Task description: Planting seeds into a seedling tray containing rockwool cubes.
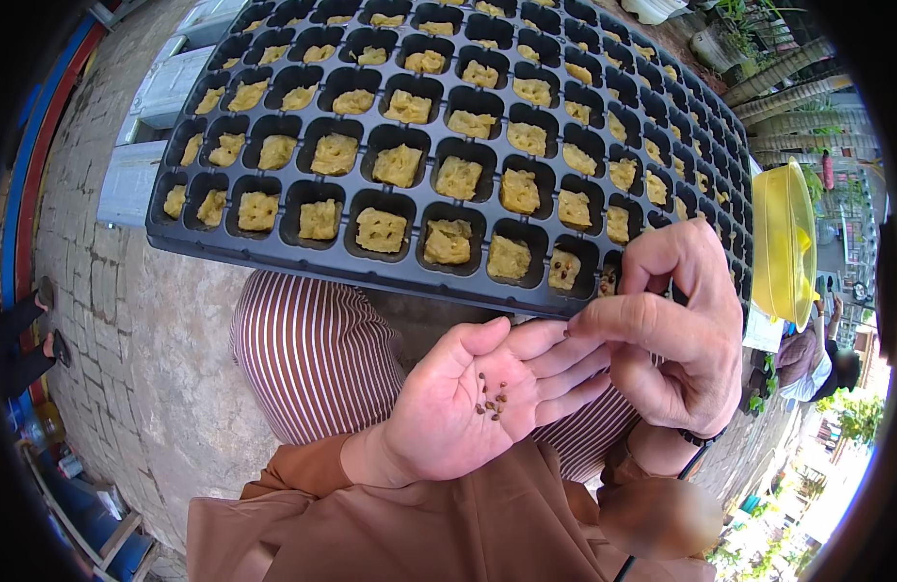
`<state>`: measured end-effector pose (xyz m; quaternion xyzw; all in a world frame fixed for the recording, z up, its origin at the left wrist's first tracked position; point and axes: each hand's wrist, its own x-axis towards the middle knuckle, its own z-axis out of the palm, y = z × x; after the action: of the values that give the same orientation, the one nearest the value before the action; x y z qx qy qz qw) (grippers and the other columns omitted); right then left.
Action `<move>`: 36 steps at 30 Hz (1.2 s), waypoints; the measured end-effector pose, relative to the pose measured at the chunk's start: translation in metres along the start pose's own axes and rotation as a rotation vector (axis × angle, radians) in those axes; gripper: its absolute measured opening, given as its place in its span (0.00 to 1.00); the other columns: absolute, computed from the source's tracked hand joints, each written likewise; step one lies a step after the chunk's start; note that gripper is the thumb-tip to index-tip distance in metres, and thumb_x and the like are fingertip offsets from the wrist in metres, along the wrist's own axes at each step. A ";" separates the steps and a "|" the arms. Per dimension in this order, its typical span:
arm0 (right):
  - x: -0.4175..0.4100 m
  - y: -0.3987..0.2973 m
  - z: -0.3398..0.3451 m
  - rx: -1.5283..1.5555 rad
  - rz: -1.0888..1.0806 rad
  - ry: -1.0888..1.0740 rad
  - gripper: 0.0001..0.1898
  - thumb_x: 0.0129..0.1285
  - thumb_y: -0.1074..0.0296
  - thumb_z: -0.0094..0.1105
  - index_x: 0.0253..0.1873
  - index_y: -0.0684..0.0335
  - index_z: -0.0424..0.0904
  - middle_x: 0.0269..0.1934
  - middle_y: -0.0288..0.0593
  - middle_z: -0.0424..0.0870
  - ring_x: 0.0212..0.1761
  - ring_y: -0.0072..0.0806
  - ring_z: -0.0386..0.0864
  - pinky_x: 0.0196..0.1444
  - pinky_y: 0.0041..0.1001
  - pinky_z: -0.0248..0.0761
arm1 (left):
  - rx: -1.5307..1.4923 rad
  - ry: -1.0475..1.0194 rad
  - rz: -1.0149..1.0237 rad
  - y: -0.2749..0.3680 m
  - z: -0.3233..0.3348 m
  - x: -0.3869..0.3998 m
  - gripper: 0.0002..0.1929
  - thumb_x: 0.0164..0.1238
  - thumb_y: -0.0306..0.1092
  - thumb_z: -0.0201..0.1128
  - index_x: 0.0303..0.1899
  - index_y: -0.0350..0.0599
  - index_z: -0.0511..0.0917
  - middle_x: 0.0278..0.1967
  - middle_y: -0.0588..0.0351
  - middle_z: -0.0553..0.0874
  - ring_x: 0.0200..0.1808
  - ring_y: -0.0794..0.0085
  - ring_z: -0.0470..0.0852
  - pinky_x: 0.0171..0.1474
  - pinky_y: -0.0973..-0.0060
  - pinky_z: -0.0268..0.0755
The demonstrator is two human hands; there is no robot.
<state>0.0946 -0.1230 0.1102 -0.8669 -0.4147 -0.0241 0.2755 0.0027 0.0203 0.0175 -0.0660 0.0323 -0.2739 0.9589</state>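
Observation:
My left hand (485, 396) lies palm up below the near edge of a black plastic seedling tray (390, 273), with several small brown seeds (492, 399) in the palm. My right hand (667, 320) is bent over the left fingertips, at the tray's near right part. Its thumb and forefinger come close together by a small dark speck, perhaps a seed; whether they pinch it cannot be told. The tray's cells hold yellowish sponge cubes (381, 230), several with small holes. Brown seeds sit on one cube (564, 269) near my right hand, and more show in the cell beside it.
A yellow plastic basin (779, 244) stands right of the tray. Slatted grey-white boards (139, 174) lie at the left under the tray. My knees in striped cloth are below its near edge. Another person (812, 364) is at the far right; someone's feet (52, 345) show at the left.

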 end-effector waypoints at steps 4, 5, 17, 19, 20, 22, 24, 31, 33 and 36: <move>-0.005 -0.014 0.007 -0.012 -0.077 -0.038 0.11 0.33 0.66 0.62 0.28 0.53 0.87 0.24 0.32 0.67 0.28 0.29 0.68 0.31 0.27 0.60 | -0.109 -0.242 0.009 0.004 -0.015 -0.001 0.32 0.79 0.48 0.30 0.71 0.29 0.54 0.71 0.45 0.64 0.72 0.65 0.63 0.75 0.66 0.49; -0.005 -0.016 0.011 -0.005 -0.148 -0.077 0.11 0.34 0.65 0.63 0.28 0.53 0.87 0.24 0.30 0.67 0.27 0.29 0.68 0.30 0.27 0.61 | -0.093 -0.218 -0.005 0.006 -0.014 -0.004 0.32 0.79 0.48 0.30 0.71 0.28 0.56 0.69 0.46 0.67 0.69 0.67 0.67 0.72 0.69 0.54; -0.004 -0.032 0.032 -0.240 -0.237 -0.058 0.11 0.35 0.65 0.65 0.30 0.55 0.82 0.30 0.34 0.75 0.30 0.31 0.72 0.30 0.30 0.64 | -0.190 -0.223 0.044 0.006 -0.012 -0.011 0.31 0.79 0.49 0.28 0.69 0.33 0.61 0.61 0.47 0.76 0.63 0.64 0.74 0.69 0.65 0.60; -0.004 -0.033 0.033 -0.297 -0.258 -0.015 0.11 0.36 0.64 0.65 0.30 0.56 0.81 0.30 0.34 0.74 0.30 0.32 0.71 0.30 0.30 0.64 | -0.180 -0.269 0.055 0.006 -0.014 -0.011 0.31 0.79 0.49 0.28 0.70 0.33 0.58 0.62 0.47 0.75 0.65 0.64 0.73 0.70 0.65 0.58; -0.004 -0.033 0.033 -0.298 -0.260 -0.013 0.11 0.36 0.64 0.65 0.30 0.56 0.81 0.30 0.34 0.74 0.30 0.32 0.71 0.30 0.30 0.64 | -0.179 -0.271 0.056 0.006 -0.013 -0.011 0.31 0.79 0.49 0.28 0.70 0.33 0.58 0.62 0.47 0.75 0.65 0.64 0.73 0.70 0.65 0.58; -0.004 -0.031 0.031 -0.253 -0.241 -0.013 0.12 0.36 0.64 0.65 0.31 0.56 0.82 0.29 0.34 0.74 0.30 0.32 0.71 0.30 0.30 0.65 | -0.165 -0.293 0.073 0.004 -0.013 -0.010 0.32 0.79 0.49 0.28 0.72 0.32 0.56 0.63 0.47 0.74 0.66 0.64 0.71 0.71 0.66 0.57; -0.006 -0.032 0.026 -0.214 -0.233 -0.045 0.12 0.36 0.64 0.66 0.31 0.56 0.82 0.28 0.34 0.74 0.29 0.32 0.71 0.30 0.30 0.65 | -0.135 -0.260 0.058 0.006 -0.011 -0.011 0.32 0.79 0.50 0.30 0.71 0.33 0.57 0.63 0.48 0.74 0.64 0.66 0.71 0.69 0.68 0.57; -0.007 -0.036 0.028 -0.140 -0.217 -0.071 0.10 0.39 0.67 0.68 0.31 0.56 0.81 0.27 0.33 0.74 0.27 0.31 0.71 0.30 0.29 0.64 | -0.118 -0.233 0.020 0.008 -0.012 -0.011 0.32 0.79 0.52 0.32 0.69 0.34 0.59 0.62 0.50 0.74 0.64 0.69 0.72 0.67 0.70 0.60; -0.006 -0.035 0.028 -0.139 -0.213 -0.082 0.10 0.39 0.67 0.68 0.31 0.56 0.81 0.27 0.34 0.74 0.27 0.32 0.71 0.29 0.30 0.63 | -0.098 -0.201 0.027 0.008 -0.008 -0.011 0.32 0.79 0.52 0.32 0.69 0.33 0.59 0.62 0.50 0.74 0.64 0.68 0.72 0.68 0.70 0.60; -0.006 -0.033 0.029 -0.132 -0.203 -0.088 0.10 0.39 0.67 0.69 0.31 0.57 0.81 0.27 0.34 0.73 0.27 0.32 0.70 0.29 0.30 0.63 | -0.096 -0.165 0.035 0.007 -0.007 -0.011 0.32 0.79 0.51 0.32 0.70 0.33 0.58 0.62 0.49 0.74 0.64 0.68 0.72 0.69 0.70 0.59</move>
<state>0.0608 -0.0964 0.0986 -0.8368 -0.5097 -0.0412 0.1957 -0.0036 0.0313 0.0094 -0.1333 -0.0324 -0.2487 0.9588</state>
